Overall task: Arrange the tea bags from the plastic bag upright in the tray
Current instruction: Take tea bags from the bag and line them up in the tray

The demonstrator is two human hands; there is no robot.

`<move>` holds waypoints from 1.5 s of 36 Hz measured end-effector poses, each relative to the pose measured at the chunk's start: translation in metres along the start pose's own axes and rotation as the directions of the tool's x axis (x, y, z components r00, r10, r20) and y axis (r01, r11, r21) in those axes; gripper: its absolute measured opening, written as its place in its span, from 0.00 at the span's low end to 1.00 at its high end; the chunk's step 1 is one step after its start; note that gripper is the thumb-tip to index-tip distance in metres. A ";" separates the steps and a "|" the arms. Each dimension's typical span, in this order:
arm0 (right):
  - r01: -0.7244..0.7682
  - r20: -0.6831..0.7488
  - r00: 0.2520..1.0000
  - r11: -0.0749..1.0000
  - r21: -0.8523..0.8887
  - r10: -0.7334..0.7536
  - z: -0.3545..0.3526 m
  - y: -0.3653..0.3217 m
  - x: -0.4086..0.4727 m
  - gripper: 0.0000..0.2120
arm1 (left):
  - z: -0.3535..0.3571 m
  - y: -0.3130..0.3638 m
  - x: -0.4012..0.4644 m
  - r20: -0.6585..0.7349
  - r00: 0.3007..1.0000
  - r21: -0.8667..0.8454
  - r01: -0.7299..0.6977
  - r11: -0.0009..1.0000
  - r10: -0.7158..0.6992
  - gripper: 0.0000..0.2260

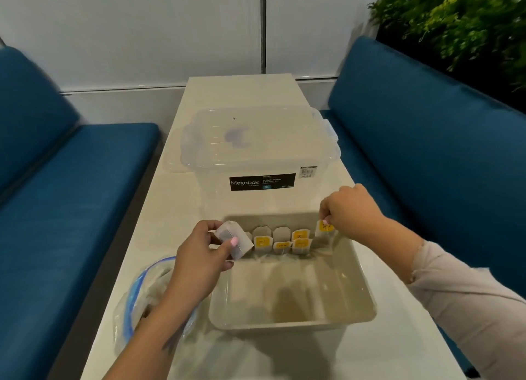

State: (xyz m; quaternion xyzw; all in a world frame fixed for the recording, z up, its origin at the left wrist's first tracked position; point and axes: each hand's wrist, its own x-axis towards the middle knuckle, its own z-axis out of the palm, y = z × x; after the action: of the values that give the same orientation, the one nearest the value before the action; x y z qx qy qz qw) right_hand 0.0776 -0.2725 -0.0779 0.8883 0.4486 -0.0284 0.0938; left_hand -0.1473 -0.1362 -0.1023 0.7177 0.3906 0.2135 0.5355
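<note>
A beige tray point(293, 320) lies on the white table in front of me. Several tea bags point(281, 241) with yellow tags stand upright along its far wall. My left hand point(199, 260) grips a small stack of pale tea bags point(234, 238) over the tray's far left corner. My right hand point(351, 209) pinches one tea bag by its yellow tag point(326, 227) at the far right end of the row. A clear plastic bag point(142, 294) with a blue zip edge lies left of the tray, partly hidden by my left forearm.
A clear lidded storage box point(256, 152) labelled Megabox stands just behind the tray. Blue bench seats point(71, 180) flank the table on both sides. A green plant wall point(469, 23) is at the far right.
</note>
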 end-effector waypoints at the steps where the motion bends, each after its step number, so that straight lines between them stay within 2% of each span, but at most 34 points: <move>1: 0.009 0.000 1.000 1.000 -0.012 -0.009 0.003 0.000 0.000 0.08 | 0.001 -0.001 0.000 -0.001 1.000 0.002 0.003 1.000 -0.003 0.11; 7: 0.059 0.013 0.998 0.994 -0.091 -0.058 0.014 -0.006 0.001 0.10 | 0.005 -0.001 0.000 -0.007 1.000 -0.009 0.021 1.000 -0.021 0.11; 17: 0.059 0.043 0.998 0.986 -0.154 -0.053 0.024 -0.015 0.002 0.10 | 0.006 0.001 -0.003 -0.008 1.000 0.011 0.024 1.000 -0.024 0.11; 37: 0.046 0.016 0.999 0.985 -0.167 -0.044 0.038 -0.016 0.001 0.08 | 0.009 -0.001 -0.006 0.032 0.999 0.022 0.002 1.000 -0.003 0.11; 41: 0.034 -0.025 0.999 0.987 -0.156 -0.038 0.033 -0.013 -0.002 0.09 | 0.011 -0.002 -0.004 0.036 0.999 0.027 0.003 1.000 -0.004 0.11; 46: -0.018 -0.090 0.996 1.000 0.008 0.018 0.016 -0.001 -0.009 0.11 | 0.014 0.001 -0.003 0.087 0.996 -0.032 0.038 0.999 -0.035 0.10; 49: -0.018 -0.139 0.989 0.967 0.254 0.055 0.000 0.000 -0.014 0.09 | 0.017 0.007 -0.006 0.196 0.979 -0.129 0.089 0.988 -0.062 0.09; 50: 0.001 -0.137 0.989 0.920 0.391 0.057 -0.004 -0.002 -0.016 0.08 | 0.019 0.010 -0.006 0.249 0.966 -0.170 0.117 0.978 -0.072 0.10; 52: 0.054 -0.095 0.995 0.757 0.651 0.010 -0.013 -0.008 -0.020 0.08 | 0.022 0.018 -0.008 0.364 0.928 -0.264 0.189 0.946 -0.084 0.10; 54: 0.112 -0.064 0.993 0.597 0.795 -0.102 -0.020 -0.014 -0.025 0.11 | 0.026 0.025 -0.009 0.462 0.884 -0.315 0.240 0.918 -0.073 0.12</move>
State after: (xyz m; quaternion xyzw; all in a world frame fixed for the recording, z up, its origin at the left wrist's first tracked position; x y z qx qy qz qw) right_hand 0.0505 -0.2804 -0.0565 0.8088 0.4418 -0.2254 -0.3159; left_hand -0.1256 -0.1620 -0.0868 0.6012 0.2707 0.0691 0.7487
